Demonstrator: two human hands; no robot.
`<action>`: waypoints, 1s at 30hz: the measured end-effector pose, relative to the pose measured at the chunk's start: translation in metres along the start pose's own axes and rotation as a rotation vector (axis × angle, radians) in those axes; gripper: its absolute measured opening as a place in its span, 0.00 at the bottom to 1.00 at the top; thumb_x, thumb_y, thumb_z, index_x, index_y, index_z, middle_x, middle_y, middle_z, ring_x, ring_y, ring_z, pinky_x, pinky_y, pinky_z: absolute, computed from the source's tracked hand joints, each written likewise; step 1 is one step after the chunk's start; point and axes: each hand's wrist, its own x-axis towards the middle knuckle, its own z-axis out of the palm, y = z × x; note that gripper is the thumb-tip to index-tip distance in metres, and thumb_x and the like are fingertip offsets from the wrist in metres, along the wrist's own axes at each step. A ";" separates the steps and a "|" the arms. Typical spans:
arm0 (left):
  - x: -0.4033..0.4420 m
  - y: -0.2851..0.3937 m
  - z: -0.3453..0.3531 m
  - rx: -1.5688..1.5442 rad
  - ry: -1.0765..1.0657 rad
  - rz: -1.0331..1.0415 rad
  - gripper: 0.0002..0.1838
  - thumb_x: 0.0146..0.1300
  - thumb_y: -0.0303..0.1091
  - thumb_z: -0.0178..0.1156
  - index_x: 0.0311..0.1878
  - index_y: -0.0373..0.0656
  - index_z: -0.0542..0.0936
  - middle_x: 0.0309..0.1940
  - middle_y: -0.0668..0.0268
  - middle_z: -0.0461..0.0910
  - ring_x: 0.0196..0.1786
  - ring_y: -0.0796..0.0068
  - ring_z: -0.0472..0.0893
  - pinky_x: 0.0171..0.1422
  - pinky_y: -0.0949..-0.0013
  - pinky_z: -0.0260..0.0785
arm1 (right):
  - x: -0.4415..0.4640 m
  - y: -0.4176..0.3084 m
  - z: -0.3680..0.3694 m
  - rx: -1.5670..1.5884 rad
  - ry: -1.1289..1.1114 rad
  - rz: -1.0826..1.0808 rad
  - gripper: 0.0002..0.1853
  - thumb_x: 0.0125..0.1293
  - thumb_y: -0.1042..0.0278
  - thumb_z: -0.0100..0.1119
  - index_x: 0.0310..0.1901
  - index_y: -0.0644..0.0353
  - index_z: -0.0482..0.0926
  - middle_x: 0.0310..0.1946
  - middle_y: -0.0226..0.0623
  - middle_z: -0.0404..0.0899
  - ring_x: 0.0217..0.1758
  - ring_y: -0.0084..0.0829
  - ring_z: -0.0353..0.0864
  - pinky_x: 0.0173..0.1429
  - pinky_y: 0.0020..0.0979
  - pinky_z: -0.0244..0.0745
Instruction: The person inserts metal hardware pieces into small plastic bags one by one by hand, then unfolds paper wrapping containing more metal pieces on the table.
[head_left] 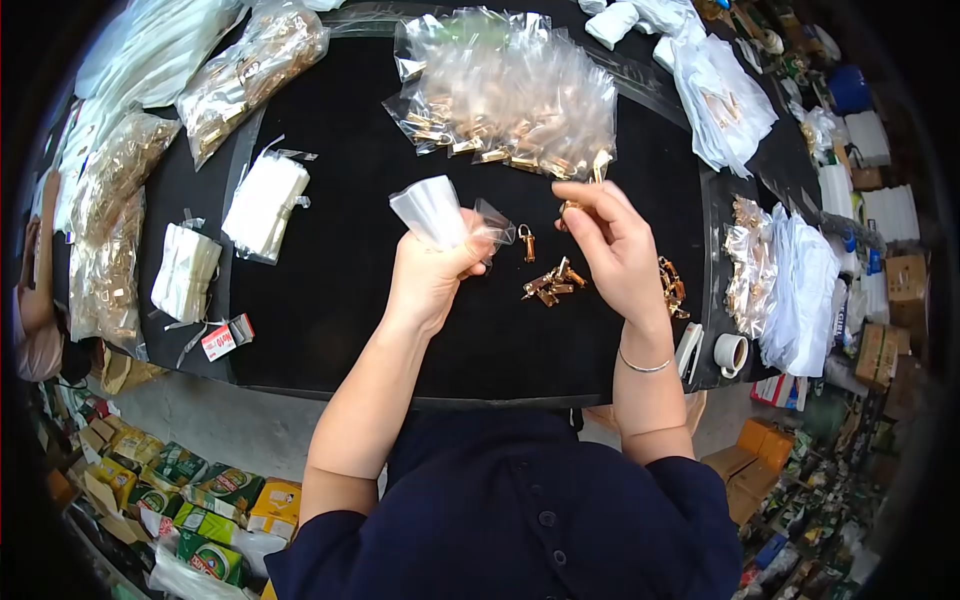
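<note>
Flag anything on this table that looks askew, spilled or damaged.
Nothing looks spilled or damaged. The red-and-white box sits askew near the table's front edge, and one gold-coloured piece lies apart from the small pile.

Black table [340,350]; bagged gold pieces [520,100], plastic-bag bundles [266,205], white mug [731,353].

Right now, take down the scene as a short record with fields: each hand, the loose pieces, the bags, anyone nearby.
Left hand: holding small clear bags
Right hand: pinching a small metallic piece
Loose pieces: gold-toned cluster between the forearms, one single piece just beyond
Far side: heap of filled clear bags
Left side: two white bundles, red-and-white box
Nearby: another person's arm, left edge
</note>
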 end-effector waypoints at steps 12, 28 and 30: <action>-0.004 0.007 0.006 0.071 -0.026 0.035 0.20 0.58 0.33 0.72 0.49 0.34 0.78 0.36 0.65 0.83 0.34 0.81 0.80 0.32 0.79 0.71 | 0.025 -0.037 0.006 -0.233 -0.190 -0.286 0.07 0.60 0.78 0.65 0.40 0.68 0.81 0.34 0.31 0.79 0.31 0.19 0.77 0.35 0.21 0.73; -0.006 0.015 0.004 -0.062 -0.041 0.063 0.21 0.64 0.43 0.68 0.51 0.36 0.78 0.38 0.67 0.83 0.39 0.82 0.81 0.35 0.80 0.70 | 0.041 -0.032 0.026 0.087 -0.056 -0.319 0.06 0.57 0.75 0.68 0.36 0.65 0.82 0.30 0.35 0.79 0.30 0.30 0.77 0.36 0.28 0.72; 0.000 0.014 -0.005 -0.089 0.043 0.111 0.22 0.64 0.44 0.67 0.52 0.36 0.78 0.40 0.66 0.83 0.41 0.81 0.81 0.36 0.79 0.70 | 0.054 -0.043 0.016 0.043 -0.047 -0.337 0.05 0.58 0.76 0.67 0.36 0.65 0.82 0.31 0.35 0.79 0.31 0.31 0.78 0.37 0.28 0.73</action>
